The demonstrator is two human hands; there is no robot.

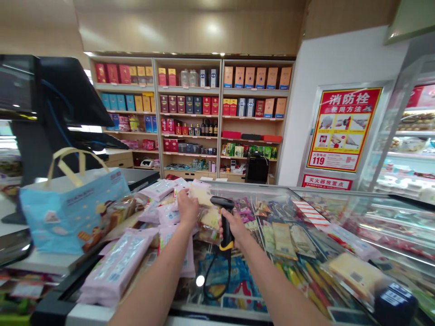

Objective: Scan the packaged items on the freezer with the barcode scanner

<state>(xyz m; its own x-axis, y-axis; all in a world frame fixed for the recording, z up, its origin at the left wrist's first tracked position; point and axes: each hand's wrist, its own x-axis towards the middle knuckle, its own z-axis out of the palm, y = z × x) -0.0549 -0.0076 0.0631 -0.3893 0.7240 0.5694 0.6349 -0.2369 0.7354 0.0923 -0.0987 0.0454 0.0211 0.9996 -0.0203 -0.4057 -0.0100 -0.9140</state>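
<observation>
My right hand (234, 227) is wrapped round the handle of a black and yellow barcode scanner (227, 231), its head pointing left and its cable looping down over the glass. My left hand (188, 207) is closed at the edge of a clear-wrapped pale food packet (201, 194), left of the scanner head. Another wrapped packet (209, 219) lies below it. Around my left hand are several pink-and-white packets (168, 213), and a larger stack of them (118, 265) sits nearer at the left.
A blue bag (73, 208) stands at the left below a dark monitor (73, 90). Beneath everything is a glass-topped freezer (268, 194). Wrapped bread (356, 274) and a dark object (396, 301) lie at right. Stocked shelves (188, 90) line the back.
</observation>
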